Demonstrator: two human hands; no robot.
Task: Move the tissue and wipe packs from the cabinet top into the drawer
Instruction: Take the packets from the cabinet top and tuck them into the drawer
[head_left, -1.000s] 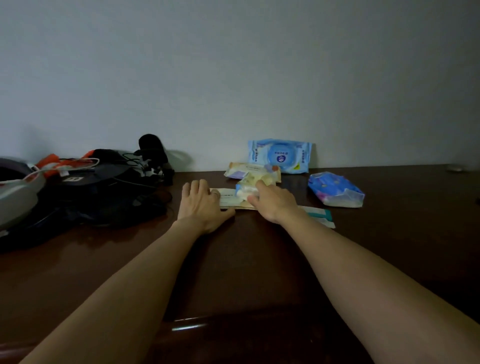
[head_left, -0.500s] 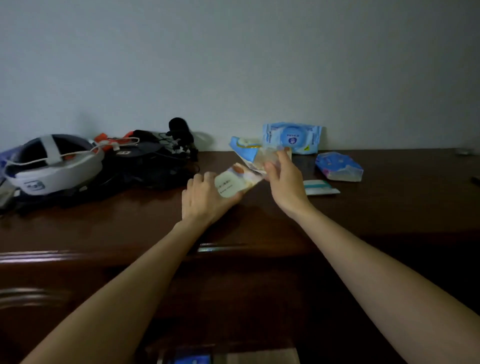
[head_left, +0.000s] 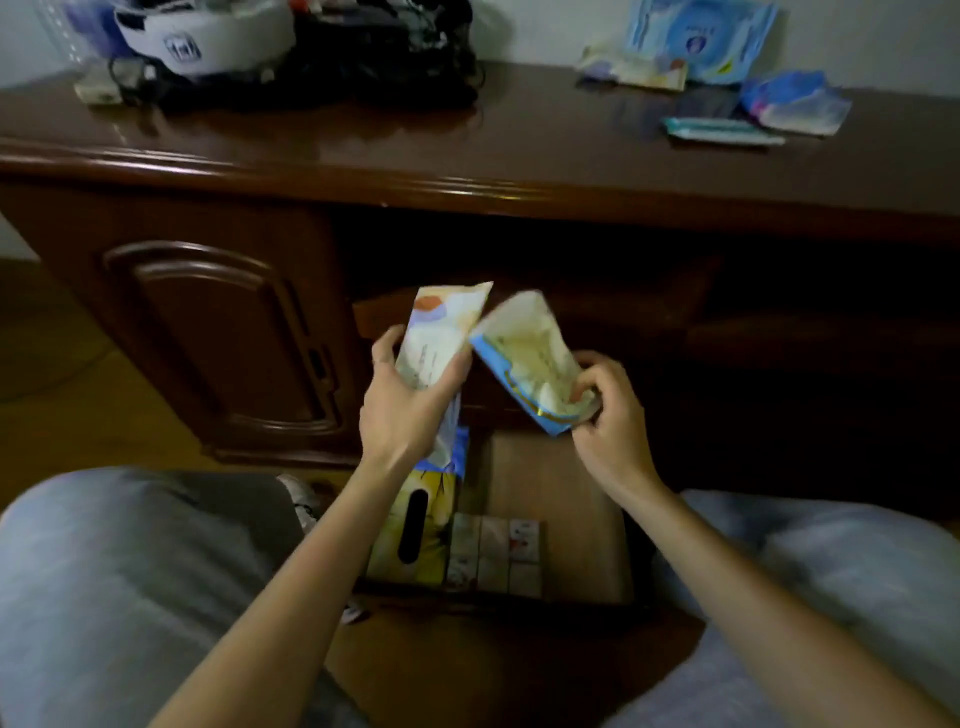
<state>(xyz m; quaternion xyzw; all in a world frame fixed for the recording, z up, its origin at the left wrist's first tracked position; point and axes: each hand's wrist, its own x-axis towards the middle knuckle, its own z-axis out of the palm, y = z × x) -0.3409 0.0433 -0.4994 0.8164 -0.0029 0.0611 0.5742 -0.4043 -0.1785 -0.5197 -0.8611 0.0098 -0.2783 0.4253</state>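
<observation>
Both packs hang above the open drawer (head_left: 561, 519): left hand (head_left: 410, 410) has fingers wrapped round the pale tissue pack (head_left: 441, 338), right hand (head_left: 608, 410) pinches the blue-edged wipe pack (head_left: 530, 364). Best lower them flat into the bare right side, beside the tissue box (head_left: 415, 530).

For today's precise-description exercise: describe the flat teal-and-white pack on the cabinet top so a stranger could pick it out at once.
Start at the dark wooden cabinet top and look to its right end, where several packs lie by the wall. The flat teal-and-white pack is nearest the front edge, beside the crumpled blue pack. It alone is thin, long and lies flat.
</observation>
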